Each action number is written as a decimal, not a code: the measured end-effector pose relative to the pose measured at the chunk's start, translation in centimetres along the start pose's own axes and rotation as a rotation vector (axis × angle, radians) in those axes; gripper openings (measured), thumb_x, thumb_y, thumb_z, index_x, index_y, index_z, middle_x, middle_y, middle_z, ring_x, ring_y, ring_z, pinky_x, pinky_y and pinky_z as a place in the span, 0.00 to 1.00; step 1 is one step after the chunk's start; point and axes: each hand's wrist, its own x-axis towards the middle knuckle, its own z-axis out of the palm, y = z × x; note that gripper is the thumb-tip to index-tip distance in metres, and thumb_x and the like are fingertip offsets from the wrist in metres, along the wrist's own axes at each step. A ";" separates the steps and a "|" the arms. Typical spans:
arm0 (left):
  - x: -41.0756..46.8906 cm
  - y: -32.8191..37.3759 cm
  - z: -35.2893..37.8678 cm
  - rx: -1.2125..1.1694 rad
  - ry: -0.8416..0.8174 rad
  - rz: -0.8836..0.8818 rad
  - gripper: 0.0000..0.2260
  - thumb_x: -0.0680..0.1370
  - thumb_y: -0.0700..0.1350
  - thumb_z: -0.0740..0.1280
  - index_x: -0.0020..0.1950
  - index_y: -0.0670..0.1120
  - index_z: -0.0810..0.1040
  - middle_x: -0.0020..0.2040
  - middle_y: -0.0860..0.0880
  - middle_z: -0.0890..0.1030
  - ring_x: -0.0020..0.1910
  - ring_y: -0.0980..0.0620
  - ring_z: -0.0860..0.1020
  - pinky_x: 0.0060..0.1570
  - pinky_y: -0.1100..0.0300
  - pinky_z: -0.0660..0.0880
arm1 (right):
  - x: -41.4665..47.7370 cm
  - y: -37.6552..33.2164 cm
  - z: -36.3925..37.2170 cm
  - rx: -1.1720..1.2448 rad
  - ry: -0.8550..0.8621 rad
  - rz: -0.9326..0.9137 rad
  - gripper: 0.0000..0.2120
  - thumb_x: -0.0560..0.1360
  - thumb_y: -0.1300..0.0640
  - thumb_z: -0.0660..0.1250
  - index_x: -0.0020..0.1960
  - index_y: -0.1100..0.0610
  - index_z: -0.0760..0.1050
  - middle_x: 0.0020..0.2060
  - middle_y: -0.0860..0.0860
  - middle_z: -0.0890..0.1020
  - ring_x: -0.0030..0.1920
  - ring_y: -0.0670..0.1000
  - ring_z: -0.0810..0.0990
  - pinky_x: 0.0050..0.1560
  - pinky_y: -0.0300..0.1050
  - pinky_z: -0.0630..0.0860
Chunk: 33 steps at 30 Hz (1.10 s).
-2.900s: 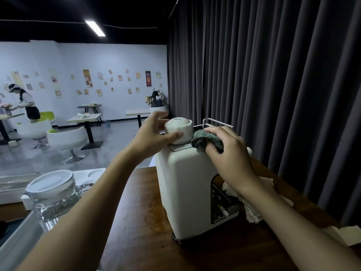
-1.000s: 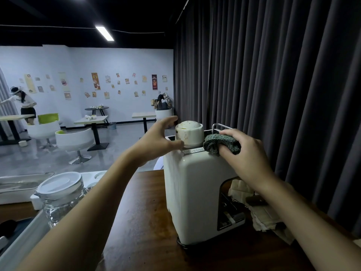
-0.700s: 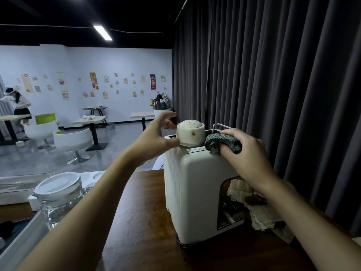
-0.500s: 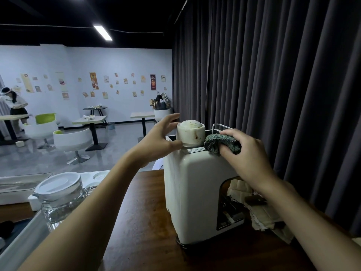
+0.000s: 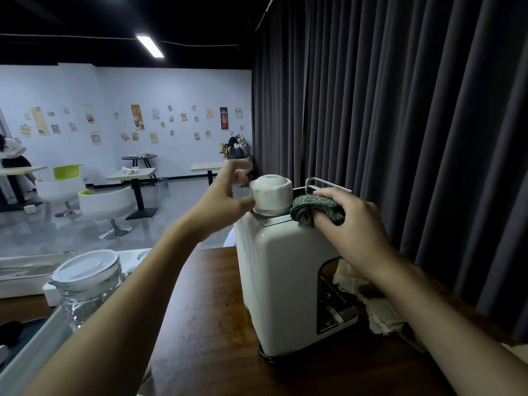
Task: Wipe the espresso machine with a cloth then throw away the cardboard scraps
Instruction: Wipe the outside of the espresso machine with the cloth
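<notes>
Since half a second ago the cup [image 5: 271,194] on top of the espresso machine [image 5: 285,281] has turned. The brown-speckled side that faced the camera is gone and a mostly clean white side shows. The left hand [image 5: 225,195] has loosened with it. Its fingers are now spread and lifted off the cup, slightly blurred, and only the thumb tip touches the cup low on its side. It holds nothing.

The right hand [image 5: 348,221] has barely shifted. Its fingers curl over the bunched grey-green cloth [image 5: 317,210] and press it onto the machine's top edge. The cup stands upside down just left of that grip, touching the cloth or very nearly so. A wire rail [image 5: 328,184] runs just behind the knuckles. The cardboard scraps [image 5: 380,307] lie below the grip on the wooden counter [image 5: 205,324], against the far side of the machine and partly hidden by the right forearm. A glass jar [image 5: 85,278] sits well off to the left of both hands.

Wiping looks to be under way on the top only. Turning the cup probably lets the cloth work around its base, and the freed left hand could lift it aside. The scraps appear untouched, so the throwing-away step has not begun.
</notes>
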 end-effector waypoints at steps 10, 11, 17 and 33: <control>-0.7 0.6 -0.1 0.078 0.067 0.116 0.25 0.75 0.29 0.63 0.67 0.51 0.67 0.61 0.49 0.80 0.64 0.55 0.73 0.58 0.69 0.65 | -0.1 0.1 0.2 -0.003 0.005 -0.002 0.14 0.73 0.59 0.71 0.59 0.54 0.80 0.51 0.46 0.83 0.51 0.41 0.78 0.51 0.21 0.67; -0.8 0.8 -0.1 0.090 0.068 0.129 0.26 0.75 0.28 0.63 0.68 0.51 0.68 0.61 0.49 0.80 0.65 0.56 0.73 0.60 0.71 0.65 | -0.1 0.1 0.2 -0.006 0.006 -0.003 0.14 0.73 0.59 0.71 0.59 0.54 0.80 0.51 0.46 0.84 0.51 0.42 0.79 0.52 0.23 0.68; -1.0 1.0 0.2 0.100 0.033 0.126 0.27 0.74 0.26 0.61 0.67 0.49 0.67 0.65 0.52 0.78 0.63 0.69 0.71 0.60 0.75 0.64 | -0.1 0.1 0.2 -0.008 0.007 -0.004 0.14 0.73 0.59 0.71 0.59 0.54 0.80 0.52 0.46 0.83 0.52 0.41 0.78 0.53 0.25 0.69; -0.8 0.9 0.7 0.039 -0.021 0.088 0.28 0.76 0.28 0.63 0.73 0.49 0.65 0.71 0.49 0.74 0.71 0.55 0.69 0.65 0.58 0.66 | -0.2 0.0 0.2 0.007 0.015 0.023 0.16 0.73 0.58 0.71 0.60 0.53 0.79 0.52 0.46 0.84 0.53 0.43 0.79 0.55 0.38 0.75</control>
